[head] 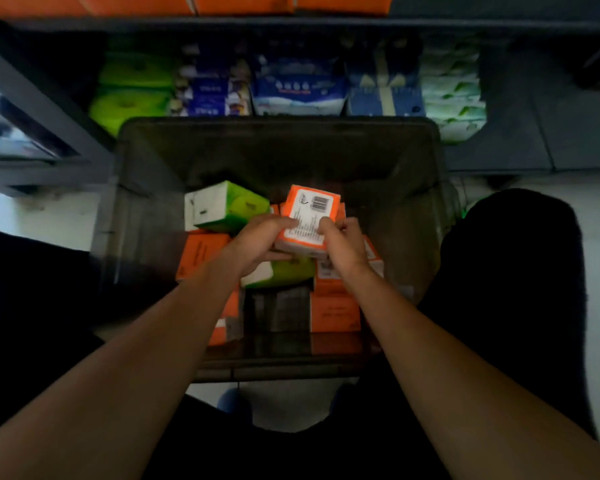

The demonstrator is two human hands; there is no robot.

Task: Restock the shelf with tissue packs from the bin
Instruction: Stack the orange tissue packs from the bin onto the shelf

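Both my hands hold one orange tissue pack (309, 216) above the dark bin (142, 188); its white label with a barcode faces up. My left hand (260, 242) grips its left side and my right hand (343, 245) grips its right side. Inside the bin lie several more orange packs (201, 252) and two green-and-white packs (227, 206), one partly under my left hand. Beyond the bin, the dark metal shelf (291, 24) carries rows of green, blue and pale green tissue packs (298, 88). Orange packs (146, 3) sit on the shelf level above.
The bin stands on a pale floor (49, 216) right in front of the shelf. My knees in dark clothing frame the bin left and right (513, 289). A shelf upright (35, 98) runs at the left; the shelf's right end (534, 98) looks dark.
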